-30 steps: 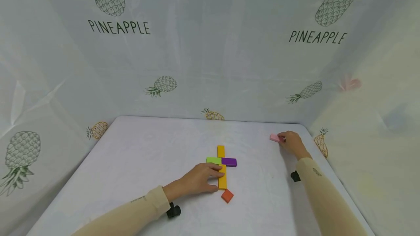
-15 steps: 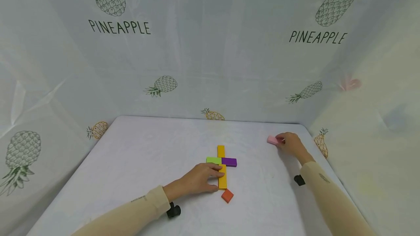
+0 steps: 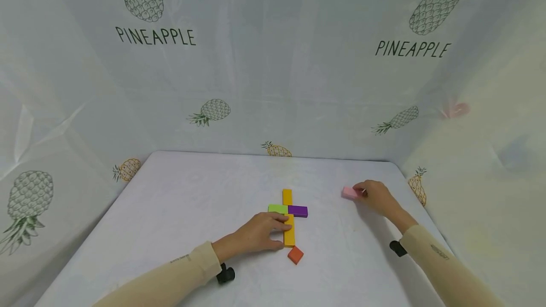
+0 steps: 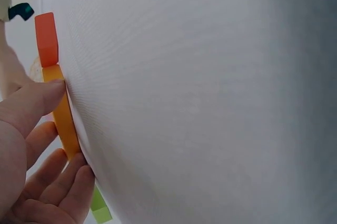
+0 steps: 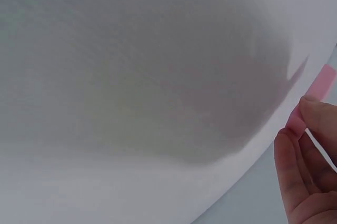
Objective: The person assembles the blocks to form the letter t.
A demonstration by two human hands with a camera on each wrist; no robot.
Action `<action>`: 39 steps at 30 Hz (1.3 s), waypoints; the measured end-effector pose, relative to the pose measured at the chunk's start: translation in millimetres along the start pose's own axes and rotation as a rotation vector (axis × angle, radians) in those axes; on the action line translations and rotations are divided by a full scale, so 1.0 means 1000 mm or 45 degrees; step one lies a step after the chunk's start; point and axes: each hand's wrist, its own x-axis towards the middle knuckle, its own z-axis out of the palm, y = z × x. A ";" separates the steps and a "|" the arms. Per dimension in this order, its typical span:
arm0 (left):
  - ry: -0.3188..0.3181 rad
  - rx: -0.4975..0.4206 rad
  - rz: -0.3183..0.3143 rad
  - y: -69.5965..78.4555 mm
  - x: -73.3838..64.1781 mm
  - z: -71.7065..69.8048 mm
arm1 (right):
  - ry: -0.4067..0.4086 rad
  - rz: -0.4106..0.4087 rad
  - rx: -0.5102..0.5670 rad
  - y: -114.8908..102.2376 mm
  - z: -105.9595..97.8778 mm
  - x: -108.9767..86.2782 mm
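Note:
My right hand (image 3: 375,197) pinches a pink block (image 3: 350,193) between thumb and fingers, its shadow falling on the cloth below. In the right wrist view the pink block (image 5: 321,83) sticks out past the thumb. My left hand (image 3: 258,233) rests with loosely spread fingers along a long yellow block (image 3: 289,236), thumb near its near end. At the far end of this yellow block lie a green block (image 3: 278,208) and a purple block (image 3: 297,211), side by side. Beyond them stands out a second yellow block (image 3: 287,196). An orange-red block (image 3: 295,255) touches the near end, turned cornerwise.
The blocks lie on a white-covered table (image 3: 204,179). A pineapple-print curtain (image 3: 273,60) rises behind and at both sides. A black wrist camera (image 3: 225,274) shows under the left sleeve, and another black camera (image 3: 398,248) under the right.
My right hand has moved nearer and slightly left, carrying the pink block with it. My left hand and the blocks in the middle have stayed put.

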 end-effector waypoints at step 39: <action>0.003 0.003 -0.001 0.001 -0.001 0.001 | -0.039 -0.311 0.096 -0.083 0.009 -0.078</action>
